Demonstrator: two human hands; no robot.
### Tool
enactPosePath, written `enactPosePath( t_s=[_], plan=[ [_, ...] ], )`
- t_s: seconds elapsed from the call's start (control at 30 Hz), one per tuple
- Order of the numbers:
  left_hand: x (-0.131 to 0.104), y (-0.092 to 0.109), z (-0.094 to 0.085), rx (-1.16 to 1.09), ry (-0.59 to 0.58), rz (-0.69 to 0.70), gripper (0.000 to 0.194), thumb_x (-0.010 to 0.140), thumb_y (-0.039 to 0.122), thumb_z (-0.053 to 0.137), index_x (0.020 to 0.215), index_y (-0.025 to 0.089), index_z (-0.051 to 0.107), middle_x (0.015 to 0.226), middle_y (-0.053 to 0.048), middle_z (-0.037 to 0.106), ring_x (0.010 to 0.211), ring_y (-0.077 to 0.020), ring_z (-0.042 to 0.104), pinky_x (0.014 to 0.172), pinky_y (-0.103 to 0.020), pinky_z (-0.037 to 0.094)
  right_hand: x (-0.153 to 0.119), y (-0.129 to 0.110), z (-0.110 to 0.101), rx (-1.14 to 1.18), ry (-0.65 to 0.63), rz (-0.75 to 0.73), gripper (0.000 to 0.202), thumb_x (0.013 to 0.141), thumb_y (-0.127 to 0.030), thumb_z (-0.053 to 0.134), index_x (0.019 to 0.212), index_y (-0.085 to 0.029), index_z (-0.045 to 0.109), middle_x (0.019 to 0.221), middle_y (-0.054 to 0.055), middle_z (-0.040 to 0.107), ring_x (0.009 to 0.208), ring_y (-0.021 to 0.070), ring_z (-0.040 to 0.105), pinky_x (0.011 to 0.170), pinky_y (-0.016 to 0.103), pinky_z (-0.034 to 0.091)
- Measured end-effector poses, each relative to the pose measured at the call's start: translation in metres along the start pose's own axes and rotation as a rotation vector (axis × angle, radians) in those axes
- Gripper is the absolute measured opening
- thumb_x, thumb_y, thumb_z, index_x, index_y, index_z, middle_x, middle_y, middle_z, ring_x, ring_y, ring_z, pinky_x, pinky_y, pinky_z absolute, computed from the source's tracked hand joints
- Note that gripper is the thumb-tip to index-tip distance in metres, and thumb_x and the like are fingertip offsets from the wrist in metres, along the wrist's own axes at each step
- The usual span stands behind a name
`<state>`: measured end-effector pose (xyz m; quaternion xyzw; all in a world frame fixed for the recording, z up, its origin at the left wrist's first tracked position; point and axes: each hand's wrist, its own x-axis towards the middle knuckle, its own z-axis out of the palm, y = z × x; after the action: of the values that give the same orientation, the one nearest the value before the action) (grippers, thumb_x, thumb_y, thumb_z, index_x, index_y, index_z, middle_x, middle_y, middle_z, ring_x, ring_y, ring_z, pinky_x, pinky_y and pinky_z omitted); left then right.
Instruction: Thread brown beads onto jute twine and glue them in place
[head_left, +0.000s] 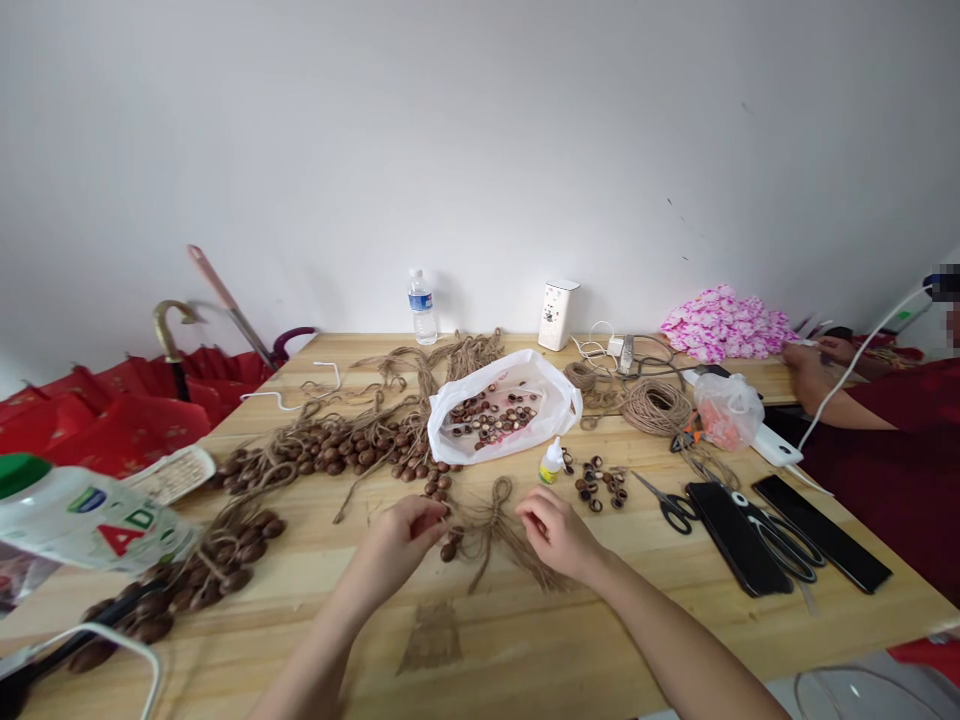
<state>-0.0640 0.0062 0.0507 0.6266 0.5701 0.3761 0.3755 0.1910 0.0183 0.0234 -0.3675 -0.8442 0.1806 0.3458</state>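
Twine bundle (496, 512) lies on the counter (540, 650), lower centre of frame, between both hands. Left hand (405, 535), left of it, thumb and fingers drawn close; right hand (559, 535), right of it, fingers curled narrow. Cannot tell if either grips a strand. Brown nuts (450, 550) near left hand; small bottle (551, 464) above right hand, white bag (491, 451) at centre.

A pale wall (465, 150) (faintly marked) backs the table (555, 650).
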Motion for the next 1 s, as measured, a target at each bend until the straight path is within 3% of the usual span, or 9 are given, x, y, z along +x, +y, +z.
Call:
enactPosePath(
  t_s=[0.23, 0.33, 0.5, 1.0],
  plan=[
    [-0.007, 0.015, 0.012, -0.946, -0.344, -0.162, 0.02, 0.065, 0.031, 0.074, 0.073, 0.016, 0.065, 0.058, 0.001, 0.054, 0.047, -0.007, 0.037, 0.047, -0.022, 0.025, -0.001, 0.001, 0.001, 0.004, 0.033, -0.009, 0.02, 0.08, -0.004, 0.044, 0.09, -0.018, 0.054, 0.083, 0.004, 0.052, 0.066, 0.0133, 0.049, 0.059, 0.023, 0.043],
    [-0.01, 0.016, 0.02, -1.195, -0.46, -0.156, 0.018, 0.065, 0.027, 0.075, 0.073, 0.016, 0.063, 0.061, 0.001, 0.051, 0.048, -0.0066, 0.037, 0.046, -0.022, 0.024, -0.001, 0.001, 0.0, 0.009, 0.02, -0.011, 0.022, 0.08, -0.003, 0.044, 0.091, -0.018, 0.054, 0.084, 0.005, 0.053, 0.069, 0.0139, 0.05, 0.059, 0.023, 0.043],
    [-0.013, 0.014, 0.031, -1.339, -0.559, -0.156, 0.022, 0.063, 0.028, 0.077, 0.074, 0.017, 0.062, 0.062, 0.002, 0.047, 0.05, -0.0069, 0.037, 0.045, -0.021, 0.022, 0.0, -0.001, -0.001, 0.002, 0.002, -0.013, 0.024, 0.077, 0.0, 0.045, 0.091, -0.018, 0.055, 0.084, 0.006, 0.054, 0.076, 0.0165, 0.053, 0.065, 0.026, 0.045],
    [-0.013, 0.013, 0.039, -1.451, -0.548, -0.205, 0.01, 0.073, 0.018, 0.065, 0.071, 0.015, 0.056, 0.065, 0.0, 0.047, 0.053, -0.0077, 0.041, 0.045, -0.02, 0.024, -0.001, -0.001, -0.001, -0.014, -0.026, -0.011, 0.023, 0.078, -0.001, 0.044, 0.09, -0.017, 0.055, 0.084, 0.006, 0.055, 0.08, 0.0176, 0.055, 0.07, 0.028, 0.046]
  ],
)
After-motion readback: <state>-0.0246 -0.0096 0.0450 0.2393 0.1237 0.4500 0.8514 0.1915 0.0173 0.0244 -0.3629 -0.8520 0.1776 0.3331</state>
